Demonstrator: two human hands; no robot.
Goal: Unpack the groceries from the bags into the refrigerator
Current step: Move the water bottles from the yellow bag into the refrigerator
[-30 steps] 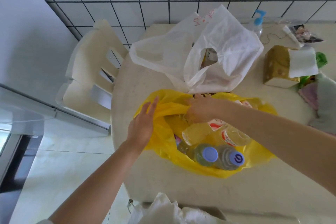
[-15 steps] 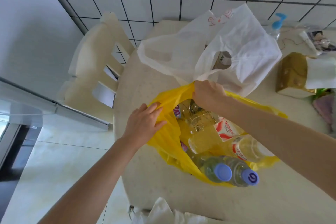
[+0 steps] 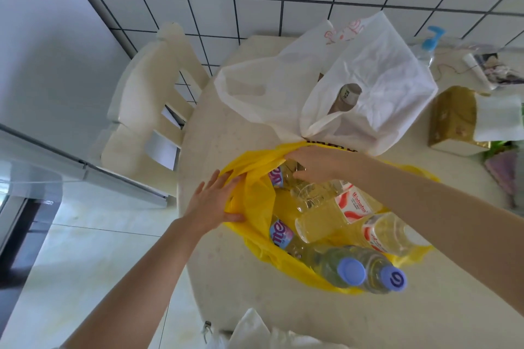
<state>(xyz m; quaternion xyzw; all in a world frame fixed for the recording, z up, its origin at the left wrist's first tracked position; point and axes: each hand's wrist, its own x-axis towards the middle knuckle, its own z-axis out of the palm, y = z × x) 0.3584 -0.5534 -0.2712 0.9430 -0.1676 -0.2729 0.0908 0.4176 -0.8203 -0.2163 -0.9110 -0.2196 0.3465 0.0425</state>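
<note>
bottles (image 3: 348,224) in near bag (image 3: 255,201), another bag (image 3: 368,88) behind, chair (image 3: 147,110) left

yellow bag (image 3: 256,201) open, bottles (image 3: 337,218) inside
</note>
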